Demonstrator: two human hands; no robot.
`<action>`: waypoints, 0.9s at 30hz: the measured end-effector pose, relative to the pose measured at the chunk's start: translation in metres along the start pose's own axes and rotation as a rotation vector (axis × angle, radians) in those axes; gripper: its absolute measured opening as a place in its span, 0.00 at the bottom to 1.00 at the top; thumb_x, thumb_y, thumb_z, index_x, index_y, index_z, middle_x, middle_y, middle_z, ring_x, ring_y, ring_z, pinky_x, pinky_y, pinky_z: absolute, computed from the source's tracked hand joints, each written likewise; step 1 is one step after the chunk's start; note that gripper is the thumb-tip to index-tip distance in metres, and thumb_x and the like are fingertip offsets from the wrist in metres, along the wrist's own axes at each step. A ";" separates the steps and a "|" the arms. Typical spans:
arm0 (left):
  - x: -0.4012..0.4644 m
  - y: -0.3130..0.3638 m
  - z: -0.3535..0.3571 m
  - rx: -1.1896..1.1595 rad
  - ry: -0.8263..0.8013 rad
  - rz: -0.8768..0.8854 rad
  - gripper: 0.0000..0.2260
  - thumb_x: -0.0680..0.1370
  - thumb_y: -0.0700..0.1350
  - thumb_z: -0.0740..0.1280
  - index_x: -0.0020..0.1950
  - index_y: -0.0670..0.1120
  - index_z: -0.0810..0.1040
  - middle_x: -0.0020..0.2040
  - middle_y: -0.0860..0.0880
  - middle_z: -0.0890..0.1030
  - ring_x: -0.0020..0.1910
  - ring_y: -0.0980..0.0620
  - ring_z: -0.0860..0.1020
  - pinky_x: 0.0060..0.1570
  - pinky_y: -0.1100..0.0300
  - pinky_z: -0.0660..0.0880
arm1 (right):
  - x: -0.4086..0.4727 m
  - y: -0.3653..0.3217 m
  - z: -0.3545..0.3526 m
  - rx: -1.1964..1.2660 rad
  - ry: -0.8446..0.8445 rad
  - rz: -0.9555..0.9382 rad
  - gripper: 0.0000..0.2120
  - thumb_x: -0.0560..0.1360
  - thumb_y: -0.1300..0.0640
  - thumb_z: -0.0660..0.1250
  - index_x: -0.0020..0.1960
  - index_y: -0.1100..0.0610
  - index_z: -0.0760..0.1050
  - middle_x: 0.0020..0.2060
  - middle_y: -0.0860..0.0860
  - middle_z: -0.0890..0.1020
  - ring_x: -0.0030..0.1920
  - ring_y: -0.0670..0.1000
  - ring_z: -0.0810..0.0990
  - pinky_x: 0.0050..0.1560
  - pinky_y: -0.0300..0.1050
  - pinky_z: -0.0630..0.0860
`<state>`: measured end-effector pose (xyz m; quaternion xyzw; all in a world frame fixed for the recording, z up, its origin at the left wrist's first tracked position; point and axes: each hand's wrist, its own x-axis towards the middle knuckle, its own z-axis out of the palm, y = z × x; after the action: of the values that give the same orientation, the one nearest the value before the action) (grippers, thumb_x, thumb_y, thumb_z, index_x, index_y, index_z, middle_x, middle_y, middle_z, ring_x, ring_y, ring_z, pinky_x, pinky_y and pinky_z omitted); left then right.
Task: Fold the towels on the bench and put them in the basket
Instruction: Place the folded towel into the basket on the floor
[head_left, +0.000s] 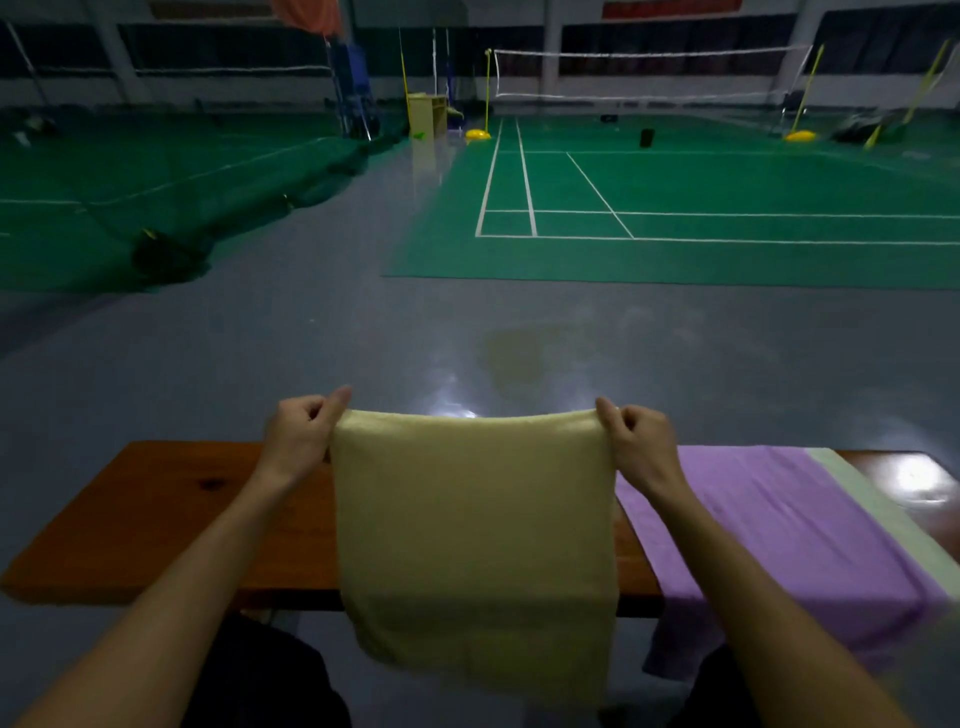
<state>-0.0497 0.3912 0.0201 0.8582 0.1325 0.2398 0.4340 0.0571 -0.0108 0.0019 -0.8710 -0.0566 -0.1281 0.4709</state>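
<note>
Towel in pale yellow (472, 525) hangs in front of me above the wooden bench (171, 514), my left hand (301, 431) and right hand (636, 441) each pinching a top corner. To its right I see a purple towel (769, 525) draped over the bench.

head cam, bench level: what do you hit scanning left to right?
Bare wooden bench → left hand pinching a top corner → yellow towel held up, hanging over the bench's near edge → right hand pinching the other corner → purple towel lying on the bench → pale green towel.
</note>
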 end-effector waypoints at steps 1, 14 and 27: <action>0.009 -0.007 0.009 0.010 0.005 -0.027 0.28 0.83 0.58 0.65 0.30 0.42 0.71 0.26 0.46 0.72 0.22 0.55 0.70 0.30 0.58 0.67 | 0.009 0.007 0.011 -0.011 -0.009 0.021 0.28 0.83 0.46 0.66 0.27 0.54 0.65 0.24 0.50 0.67 0.28 0.51 0.65 0.33 0.51 0.60; 0.099 -0.101 0.103 0.223 0.095 -0.279 0.31 0.78 0.69 0.66 0.28 0.46 0.67 0.25 0.46 0.68 0.25 0.47 0.67 0.31 0.54 0.61 | 0.098 0.076 0.098 -0.435 -0.119 0.151 0.33 0.79 0.30 0.62 0.29 0.56 0.73 0.29 0.50 0.78 0.35 0.56 0.79 0.39 0.48 0.72; -0.043 -0.050 0.121 0.435 -0.180 0.117 0.14 0.83 0.55 0.67 0.64 0.51 0.80 0.64 0.50 0.81 0.64 0.48 0.78 0.64 0.50 0.75 | -0.044 0.048 0.124 -0.475 -0.259 -0.345 0.19 0.83 0.42 0.61 0.66 0.52 0.79 0.68 0.56 0.79 0.68 0.61 0.76 0.71 0.55 0.68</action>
<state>-0.0238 0.3193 -0.0942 0.9556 0.0920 0.1527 0.2345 0.0467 0.0669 -0.1136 -0.9432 -0.2317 -0.1036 0.2145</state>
